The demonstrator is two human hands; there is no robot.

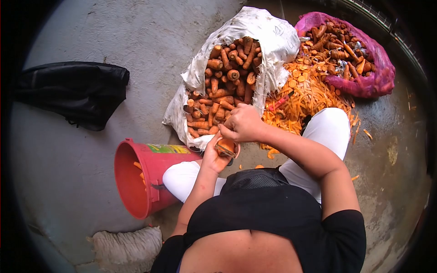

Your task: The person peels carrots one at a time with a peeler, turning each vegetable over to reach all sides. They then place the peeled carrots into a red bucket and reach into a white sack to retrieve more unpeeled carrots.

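My left hand (216, 157) is in front of my lap, palm up, its fingers curled round an orange object (226, 146) with a dark edge; I cannot make out its exact shape. Just above it, my right hand (243, 123) is closed, thumb and fingers pinched close to the left fingertips; what they grip is too small to tell. Beyond both hands a white sack (193, 73) lies open, full of whole unpeeled carrots (218, 93). Right of the sack is a heap of orange peelings and slices (296, 98).
A pink mesh sack (382, 77) of carrots lies at the upper right. At the left a red bucket (148, 182) lies tipped beside my knee, with orange pieces inside. Farther left is a black bag or cloth (86, 91). A whitish sack (127, 248) lies at the lower left.
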